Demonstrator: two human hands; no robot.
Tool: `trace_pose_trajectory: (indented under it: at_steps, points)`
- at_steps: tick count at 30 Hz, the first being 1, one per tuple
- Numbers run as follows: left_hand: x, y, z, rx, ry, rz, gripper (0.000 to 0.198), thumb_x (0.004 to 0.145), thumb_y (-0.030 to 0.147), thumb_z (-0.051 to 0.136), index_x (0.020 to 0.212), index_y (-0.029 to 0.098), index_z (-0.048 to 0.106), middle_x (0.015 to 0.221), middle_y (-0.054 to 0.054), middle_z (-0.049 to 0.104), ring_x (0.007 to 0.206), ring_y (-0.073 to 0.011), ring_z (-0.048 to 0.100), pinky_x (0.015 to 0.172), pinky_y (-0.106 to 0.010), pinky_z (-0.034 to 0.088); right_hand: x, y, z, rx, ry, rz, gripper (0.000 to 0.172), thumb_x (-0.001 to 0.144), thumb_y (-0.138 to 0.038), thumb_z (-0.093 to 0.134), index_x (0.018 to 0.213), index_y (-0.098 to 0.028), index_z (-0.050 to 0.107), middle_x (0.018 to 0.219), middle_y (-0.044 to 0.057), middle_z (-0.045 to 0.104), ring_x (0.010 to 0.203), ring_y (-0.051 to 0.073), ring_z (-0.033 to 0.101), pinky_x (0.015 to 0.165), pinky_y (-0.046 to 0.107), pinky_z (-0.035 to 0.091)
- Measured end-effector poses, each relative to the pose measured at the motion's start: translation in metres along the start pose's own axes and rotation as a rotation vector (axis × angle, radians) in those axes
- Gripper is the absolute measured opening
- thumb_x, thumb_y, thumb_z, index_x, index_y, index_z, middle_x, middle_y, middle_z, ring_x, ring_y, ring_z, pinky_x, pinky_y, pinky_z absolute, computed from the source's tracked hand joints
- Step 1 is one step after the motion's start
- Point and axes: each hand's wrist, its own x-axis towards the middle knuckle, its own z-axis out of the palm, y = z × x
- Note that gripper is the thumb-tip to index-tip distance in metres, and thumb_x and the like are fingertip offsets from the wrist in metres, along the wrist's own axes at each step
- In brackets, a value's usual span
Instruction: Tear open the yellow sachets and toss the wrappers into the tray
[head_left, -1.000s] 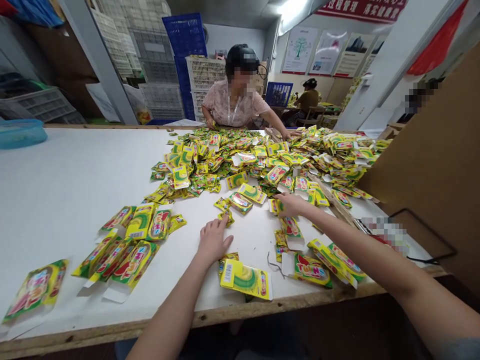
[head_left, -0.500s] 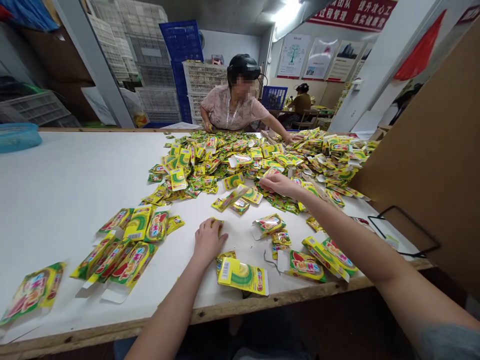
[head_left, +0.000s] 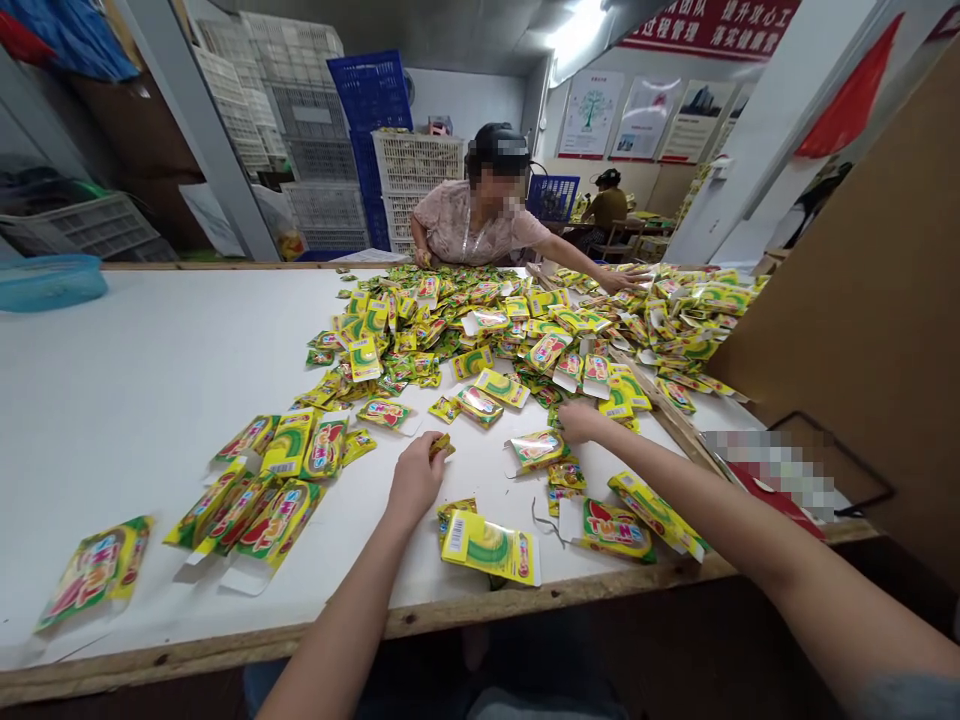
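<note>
One left hand (head_left: 416,482), fingers (head_left: 427,462) pinching one yellow sachet (head_left: 441,445) (right hand (head_left: 581,422), fingers pressed together)

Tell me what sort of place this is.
Probably a small packing workshop: yellow printed foil sachets heaped on a long white-topped table, stacked white plastic crates behind, and another person reaching into the heap.
</note>
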Motion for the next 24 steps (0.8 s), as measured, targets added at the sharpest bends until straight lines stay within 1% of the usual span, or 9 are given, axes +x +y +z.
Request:
trace_pose_trajectory:
  at_steps: [4, 7, 10, 12, 15, 17, 19, 21, 24]
  points:
    - [-0.003, -0.002, 0.000, -0.265, 0.075, -0.024, 0.020, 0.077, 0.026, 0.053, 0.095, 0.021, 0.058, 0.091, -0.003, 0.068, 0.085, -0.0189, 0.062, 0.079, -0.032, 0.046, 0.002, -0.008, -0.007, 0.044, 0.037, 0.063, 0.028, 0.084, -0.030, 0.059, 0.105, -0.011, 0.060, 0.112, 0.011, 0.061, 0.100, 0.020, 0.059, 0.085, 0.040, 0.049]
    - [-0.004, -0.004, 0.001, -0.481, 0.093, -0.102, 0.025, 0.069, 0.033, 0.060, 0.091, 0.021, 0.059, 0.078, -0.001, 0.066, 0.074, -0.0177, 0.061, 0.071, -0.031, 0.047, -0.002, -0.009, -0.012, 0.132, 0.110, 0.094, 0.022, 0.086, -0.023, 0.055, 0.102, -0.009, 0.062, 0.105, 0.015, 0.064, 0.096, 0.022, 0.062, 0.082, 0.037, 0.049]
    - [-0.005, -0.001, 0.000, -0.761, 0.019, -0.183, 0.036, 0.061, 0.039, 0.068, 0.087, 0.018, 0.057, 0.066, 0.001, 0.063, 0.064, -0.0150, 0.059, 0.063, -0.027, 0.046, -0.015, -0.011, -0.022, 0.250, 0.212, 0.094, 0.024, 0.087, -0.014, 0.046, 0.103, -0.007, 0.063, 0.105, 0.021, 0.064, 0.098, 0.026, 0.062, 0.078, 0.033, 0.048]
    - [-0.007, 0.004, -0.002, -0.900, -0.045, -0.231, 0.043, 0.056, 0.042, 0.072, 0.086, 0.017, 0.055, 0.065, 0.002, 0.061, 0.061, -0.0130, 0.058, 0.059, -0.025, 0.046, -0.029, -0.020, -0.027, 0.323, 0.290, 0.066, 0.031, 0.089, -0.015, 0.040, 0.113, -0.011, 0.059, 0.107, 0.018, 0.065, 0.100, 0.024, 0.062, 0.079, 0.030, 0.048]
    - [-0.012, 0.015, -0.004, -1.033, -0.119, -0.277, 0.048, 0.052, 0.043, 0.077, 0.085, 0.017, 0.054, 0.072, 0.003, 0.059, 0.060, -0.0106, 0.057, 0.057, -0.024, 0.046, -0.053, -0.049, -0.026, 0.807, 0.287, -0.088, 0.029, 0.087, -0.024, 0.045, 0.113, -0.016, 0.057, 0.099, 0.010, 0.069, 0.086, 0.018, 0.066, 0.072, 0.028, 0.051]
    - [-0.016, 0.021, -0.004, -1.092, -0.168, -0.271, 0.047, 0.052, 0.043, 0.078, 0.084, 0.017, 0.054, 0.075, 0.004, 0.058, 0.059, -0.0092, 0.056, 0.056, -0.023, 0.047, -0.066, -0.072, -0.020, 1.339, 0.119, -0.192, 0.022, 0.081, -0.027, 0.055, 0.099, -0.016, 0.061, 0.087, 0.007, 0.070, 0.073, 0.016, 0.067, 0.064, 0.027, 0.053]
    - [-0.017, 0.026, -0.003, -1.105, -0.188, -0.249, 0.046, 0.054, 0.043, 0.077, 0.083, 0.017, 0.054, 0.074, 0.003, 0.058, 0.058, -0.0083, 0.055, 0.055, -0.022, 0.045, -0.074, -0.092, -0.012, 1.743, -0.096, -0.235, 0.019, 0.076, -0.031, 0.061, 0.087, -0.016, 0.062, 0.078, 0.005, 0.070, 0.066, 0.015, 0.066, 0.060, 0.027, 0.053]
    - [-0.017, 0.032, 0.001, -1.083, -0.126, -0.247, 0.044, 0.054, 0.044, 0.077, 0.079, 0.016, 0.053, 0.068, 0.004, 0.056, 0.057, -0.0080, 0.053, 0.055, -0.021, 0.043, -0.078, -0.107, -0.007, 1.990, -0.237, -0.250, 0.024, 0.074, -0.038, 0.065, 0.083, -0.016, 0.062, 0.074, 0.005, 0.069, 0.064, 0.015, 0.066, 0.060, 0.029, 0.054]
    - [-0.014, 0.045, 0.013, -1.057, 0.122, -0.302, 0.041, 0.056, 0.045, 0.074, 0.070, 0.018, 0.046, 0.058, 0.008, 0.046, 0.055, -0.0067, 0.046, 0.054, -0.020, 0.040, -0.083, -0.120, -0.005, 2.228, -0.205, -0.239, 0.037, 0.073, -0.050, 0.064, 0.085, -0.016, 0.062, 0.076, 0.006, 0.070, 0.065, 0.017, 0.066, 0.064, 0.033, 0.054]
